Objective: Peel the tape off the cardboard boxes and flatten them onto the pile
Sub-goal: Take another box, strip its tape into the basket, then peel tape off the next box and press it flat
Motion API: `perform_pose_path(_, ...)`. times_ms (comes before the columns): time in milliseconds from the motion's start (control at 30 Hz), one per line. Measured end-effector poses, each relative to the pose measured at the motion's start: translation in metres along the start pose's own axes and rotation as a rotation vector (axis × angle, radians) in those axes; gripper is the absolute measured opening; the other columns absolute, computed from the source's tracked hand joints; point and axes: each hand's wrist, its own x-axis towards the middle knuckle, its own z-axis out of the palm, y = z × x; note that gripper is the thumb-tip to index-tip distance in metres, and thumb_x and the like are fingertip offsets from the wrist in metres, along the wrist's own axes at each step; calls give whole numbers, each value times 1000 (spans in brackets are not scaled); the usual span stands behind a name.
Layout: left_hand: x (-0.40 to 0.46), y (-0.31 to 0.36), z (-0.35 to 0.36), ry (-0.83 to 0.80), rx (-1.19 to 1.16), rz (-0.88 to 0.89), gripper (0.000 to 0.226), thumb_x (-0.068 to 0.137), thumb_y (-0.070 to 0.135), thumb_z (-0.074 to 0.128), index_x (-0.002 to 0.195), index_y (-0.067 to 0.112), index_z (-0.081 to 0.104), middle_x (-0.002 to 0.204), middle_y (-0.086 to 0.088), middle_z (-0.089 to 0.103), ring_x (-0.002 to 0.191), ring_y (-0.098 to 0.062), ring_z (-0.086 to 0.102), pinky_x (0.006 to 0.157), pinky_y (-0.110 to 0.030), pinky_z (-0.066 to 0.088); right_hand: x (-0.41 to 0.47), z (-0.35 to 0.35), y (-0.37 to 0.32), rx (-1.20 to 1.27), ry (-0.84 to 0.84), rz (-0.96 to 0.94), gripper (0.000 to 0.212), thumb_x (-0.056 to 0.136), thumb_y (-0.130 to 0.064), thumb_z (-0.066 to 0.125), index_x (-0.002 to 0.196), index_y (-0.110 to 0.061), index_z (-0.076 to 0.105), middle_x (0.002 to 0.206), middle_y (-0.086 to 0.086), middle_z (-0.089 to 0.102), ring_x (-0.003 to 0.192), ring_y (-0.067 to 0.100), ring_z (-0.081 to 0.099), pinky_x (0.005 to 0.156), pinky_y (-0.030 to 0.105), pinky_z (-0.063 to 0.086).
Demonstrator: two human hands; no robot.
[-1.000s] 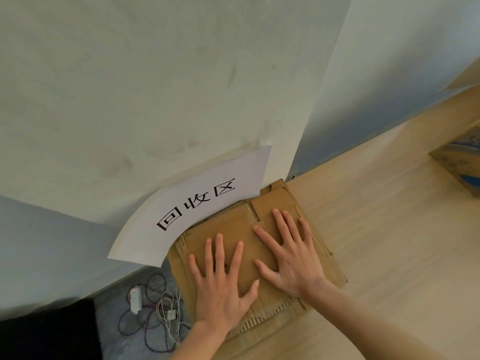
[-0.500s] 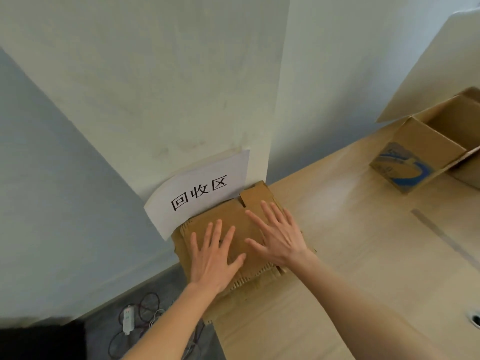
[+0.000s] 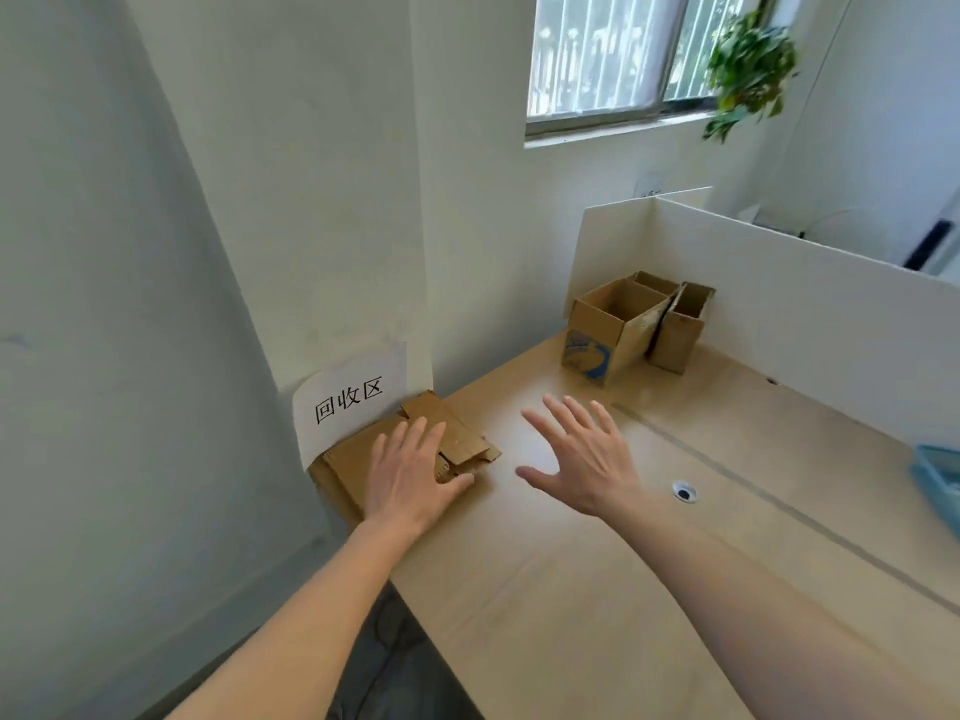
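A pile of flattened brown cardboard [image 3: 353, 462] lies at the desk's left corner, under a white paper sign [image 3: 349, 400] with black characters. My left hand [image 3: 410, 472] rests flat on the pile with fingers straight. My right hand [image 3: 584, 457] hovers over bare desk to the right of the pile, fingers spread and holding nothing. Farther back right, an open cardboard box with a blue print [image 3: 605, 330] stands upright, and a second narrower open box [image 3: 680, 324] stands beside it against the white divider.
The wooden desk [image 3: 571, 589] has a cable hole [image 3: 684, 492] and a seam running diagonally. A white divider [image 3: 779, 304] borders the back right. A blue tray [image 3: 940, 485] sits at the right edge. A window and a hanging plant [image 3: 748, 70] are above.
My right hand has lifted off the pile and moved right over the desk. My left hand stays on the cardboard. The view has swung up and right, showing the boxes and window.
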Motion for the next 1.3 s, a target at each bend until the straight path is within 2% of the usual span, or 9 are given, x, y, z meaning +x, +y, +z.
perform_pose_path(333,-91,208,-112,127,-81,278,88,88,78,48,159,32,25,168,4,21,155,-19,13,127,-42,6,-214,-172,138,-107,99,255,79,90,-76,39,157,-38,21,167,-5,18,155,20,12,126,46,3)
perform_pose_path(467,-125,310,-132,162,-97,365,86,89,75,51,158,31,27,167,1,24,155,-20,15,126,-41,5,-296,-219,206,-97,135,344,78,89,-76,42,155,-41,21,166,-7,17,154,18,15,125,48,8)
perform_pose_path(567,-152,392,-133,182,-117,405,84,89,73,53,158,32,27,166,0,26,154,-21,16,125,-40,6,-362,-241,262,-81,195,394,76,88,-74,46,153,-41,25,164,-9,23,149,17,25,124,49,15)
perform_pose_path(833,-225,590,-104,158,-154,417,82,90,70,55,157,30,28,165,-1,28,154,-22,18,127,-43,9,-515,-252,416,-66,198,423,77,86,-78,45,153,-44,25,162,-10,29,146,18,33,121,48,25)
perform_pose_path(933,-235,643,-100,166,-154,426,80,89,69,58,154,31,32,161,0,34,151,-21,24,125,-41,10,-545,-251,466,-70,161,430,79,86,-79,44,153,-43,25,162,-10,29,147,17,32,121,47,25)
perform_pose_path(1067,-225,694,-95,167,-159,434,78,90,68,58,155,34,32,164,-1,30,153,-22,23,126,-43,14,-556,-249,525,-56,181,447,81,84,-80,45,153,-40,26,161,-10,31,146,16,34,122,46,23)
perform_pose_path(1300,-163,752,-65,178,-157,397,81,90,68,58,157,34,28,164,-1,30,153,-22,23,127,-43,15,-505,-232,597,-35,170,388,80,86,-77,49,152,-39,26,160,-9,32,146,18,34,121,47,24)
